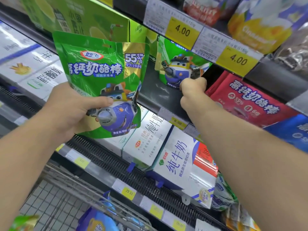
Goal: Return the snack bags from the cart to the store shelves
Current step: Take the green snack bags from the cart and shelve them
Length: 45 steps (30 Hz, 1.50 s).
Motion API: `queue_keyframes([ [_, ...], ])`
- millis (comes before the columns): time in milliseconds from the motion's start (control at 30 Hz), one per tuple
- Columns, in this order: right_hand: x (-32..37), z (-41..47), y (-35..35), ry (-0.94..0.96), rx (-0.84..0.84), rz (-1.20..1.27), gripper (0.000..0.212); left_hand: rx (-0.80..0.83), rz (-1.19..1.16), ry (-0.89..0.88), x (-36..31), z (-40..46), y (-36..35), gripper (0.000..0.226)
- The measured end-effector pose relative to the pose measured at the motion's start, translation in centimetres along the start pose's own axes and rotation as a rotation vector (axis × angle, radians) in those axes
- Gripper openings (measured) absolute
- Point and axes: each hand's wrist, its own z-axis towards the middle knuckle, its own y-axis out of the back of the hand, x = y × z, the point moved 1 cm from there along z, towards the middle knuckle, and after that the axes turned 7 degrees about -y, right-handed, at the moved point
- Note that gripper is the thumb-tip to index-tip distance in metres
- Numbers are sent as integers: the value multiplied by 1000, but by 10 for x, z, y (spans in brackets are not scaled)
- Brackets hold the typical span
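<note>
My left hand (pixel 73 110) grips a green snack bag (pixel 101 75) with a cartoon robot on it, held upright in front of the shelves. My right hand (pixel 193 94) reaches onto the dark middle shelf (pixel 153 90) and pinches the lower corner of a second green bag (pixel 176 64) of the same kind, which stands upright at the back of the shelf. The cart (pixel 70 204) is at the bottom left, with blue bags (pixel 98 220) and a green one (pixel 21 222) inside.
Red bags (pixel 250 102) lie on the same shelf to the right of my right hand. White milk cartons (pixel 180 165) fill the shelf below. Yellow price tags (pixel 183 30) line the upper shelf edge. Green drink boxes (pixel 80 15) stand at the upper left.
</note>
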Motion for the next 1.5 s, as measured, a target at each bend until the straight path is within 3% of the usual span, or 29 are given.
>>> queue_keyframes([
  [100, -20, -22, 3, 90, -57, -72, 56, -1, 0, 16, 2, 1, -3, 44],
  [200, -38, -51, 14, 141, -25, 37, 74, 31, -2, 12, 3, 6, -12, 40],
  [267, -51, -76, 25, 204, 117, 161, 67, 66, 17, 18, 4, 12, -22, 47],
  [367, -53, -96, 32, 241, 494, 233, 37, 127, 117, 15, 0, 26, -42, 59],
  [433, -47, -91, 32, 253, 677, 178, 32, 166, 175, -11, -7, 37, -59, 59],
  [467, -44, -85, 32, 261, 688, 153, 37, 181, 200, -27, -11, 43, -68, 56],
  [600, -24, -57, 33, 356, 518, 83, 55, 188, 294, -84, -26, 70, -103, 51],
  [700, -14, -34, 33, 509, 337, 73, 49, 197, 418, -144, -32, 86, -125, 63],
  [833, -11, -15, 27, 556, 156, 1, 51, 129, 536, -144, -23, 101, -142, 89],
  [1033, -37, -11, 26, 525, 257, -48, 53, 105, 608, -161, 13, 104, -136, 99],
  [1167, -39, -12, 23, 507, 196, -129, 49, 103, 588, -158, 18, 107, -134, 100],
  [1333, -43, -33, 38, 460, 189, -48, 60, 55, 632, -164, 19, 99, -129, 98],
  [1400, -56, -45, 63, 398, 212, 17, 62, -45, 639, -193, 19, 84, -124, 93],
  [1467, -74, -52, 99, 356, 169, 36, 54, -131, 722, -365, 25, 57, -123, 71],
  [1500, -83, -52, 119, 341, 115, 54, 48, -99, 762, -469, 28, 41, -128, 60],
])
